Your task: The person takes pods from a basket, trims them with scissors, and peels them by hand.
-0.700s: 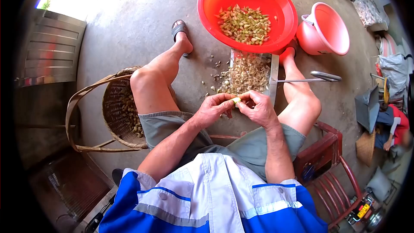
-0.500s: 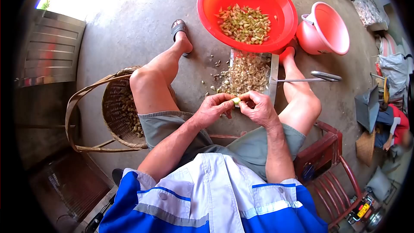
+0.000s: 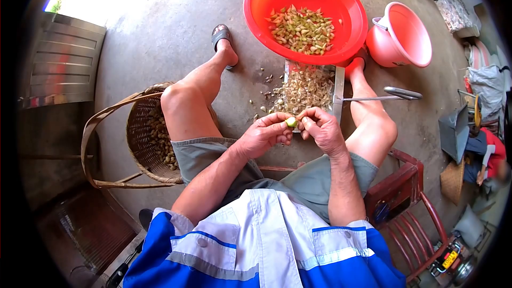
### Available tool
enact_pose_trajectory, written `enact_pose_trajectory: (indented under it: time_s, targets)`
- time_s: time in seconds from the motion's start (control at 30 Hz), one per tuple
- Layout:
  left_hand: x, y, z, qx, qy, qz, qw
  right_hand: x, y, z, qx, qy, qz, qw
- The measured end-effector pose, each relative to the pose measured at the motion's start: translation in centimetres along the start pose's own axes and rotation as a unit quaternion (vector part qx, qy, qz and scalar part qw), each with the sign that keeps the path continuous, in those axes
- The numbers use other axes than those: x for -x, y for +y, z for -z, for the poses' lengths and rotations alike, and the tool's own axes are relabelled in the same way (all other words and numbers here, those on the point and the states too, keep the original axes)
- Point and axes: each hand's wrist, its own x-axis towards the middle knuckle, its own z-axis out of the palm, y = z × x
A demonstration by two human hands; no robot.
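Observation:
A small pale green, clove-like piece is pinched between the thumb and fingers of my left hand. Close against its right side, my right hand has thumb and forefinger pressed together; whatever they grip is too small to make out. Below both hands on the floor, a flat metal-edged tray bears a heap of dry, papery peelings. Beyond it stands a wide red basin, holding many pale yellow-green pieces of similar look.
To the left stands a woven basket with brownish unpeeled pieces. A pink bucket is at the right of the basin. A metal rod with a looped handle extends over my right leg. A reddish wooden chair and another person are farther right.
My hands have drawn slightly apart, and the right fingers have shifted off the green piece. More of the piece shows in my left fingers.

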Motion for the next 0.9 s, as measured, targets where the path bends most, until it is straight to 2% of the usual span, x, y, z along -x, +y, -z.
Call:
enact_pose_trajectory:
  time_s: [0.1, 0.2, 0.23, 0.33, 0.43, 0.53, 0.67, 0.8, 0.9]
  targets:
    - [0.0, 0.2, -0.2, 0.032, -0.007, -0.004, 0.999, -0.3, 0.3, 0.6, 0.007, 0.027, 0.013, 1.000]
    - [0.0, 0.3, -0.3, 0.044, -0.011, -0.013, 0.999, -1.1, 1.4, 0.2, 0.103, 0.110, 0.104, 0.983]
    - [0.0, 0.3, -0.3, 0.041, -0.003, -0.015, 0.999, -1.0, 1.1, 0.0, 0.093, 0.105, 0.144, 0.980]
    - [-0.1, 0.4, -0.4, 0.038, 0.010, -0.018, 0.999, -0.7, 0.3, -0.8, 0.130, 0.119, 0.129, 0.976]
    - [-0.2, 0.4, -0.1, 0.026, 0.011, -0.025, 0.999, -0.6, 0.8, -0.3, 0.162, 0.128, 0.053, 0.977]
    - [-0.4, 0.3, 0.1, 0.017, 0.011, -0.032, 0.999, -1.1, 1.2, -0.4, 0.193, 0.131, 0.215, 0.948]
    - [-0.6, 0.1, 0.0, -0.021, 0.048, -0.052, 0.997, 0.0, 0.2, -1.0, 0.132, 0.035, 0.136, 0.981]
    - [-0.5, 0.0, 0.2, -0.081, 0.072, -0.033, 0.994, -0.1, 0.4, -1.4, 0.266, 0.054, 0.194, 0.943]
    - [-0.7, -0.3, -0.1, -0.093, 0.062, -0.030, 0.993, 0.2, 0.5, -0.9, 0.292, 0.059, 0.256, 0.919]
